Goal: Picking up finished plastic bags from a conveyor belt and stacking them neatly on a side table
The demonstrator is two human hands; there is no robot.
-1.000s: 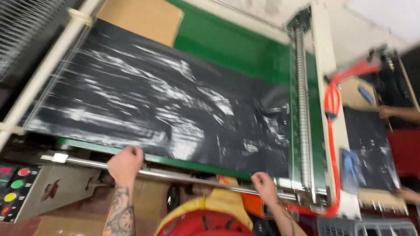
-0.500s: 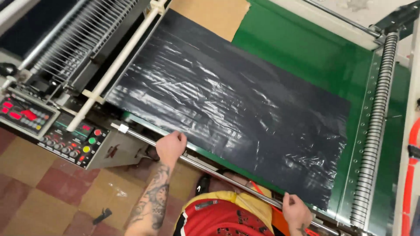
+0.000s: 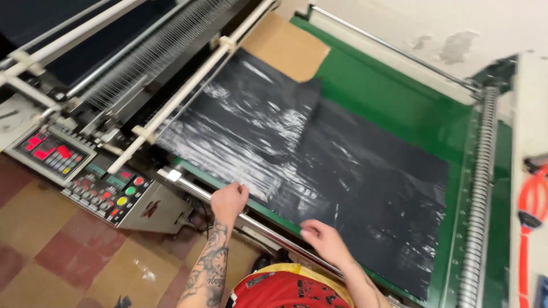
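A big sheet of shiny black plastic (image 3: 319, 171) lies flat on the green bench (image 3: 399, 97) of a machine and fills most of the middle of the view. The left hand (image 3: 228, 199) is at about 7 o'clock, at the near edge of the black plastic, right by a long silver rail (image 3: 257, 222) that runs along the front. Its fingers are curled down at that edge, but I cannot tell if they pinch the plastic or just rest on it and the rail. The right hand (image 3: 325, 242) is at about 6 o'clock, just beside the left one. It lies on the near edge of the plastic with its fingers bent loosely, and it looks like a touch more than a firm hold. A brown cardboard piece (image 3: 285, 45) sits at 12 o'clock, partly under the far corner of the plastic. At 9 o'clock there is a grey control panel (image 3: 108, 191) with small round buttons in red, green and yellow, and beside it another panel (image 3: 48, 154) with red lit squares. A ribbed silver roller (image 3: 476, 211) runs down the side at 3 o'clock, and an orange hose (image 3: 531, 211) hangs past it. The floor (image 3: 51, 256) at 8 o'clock has red and tan tiles.
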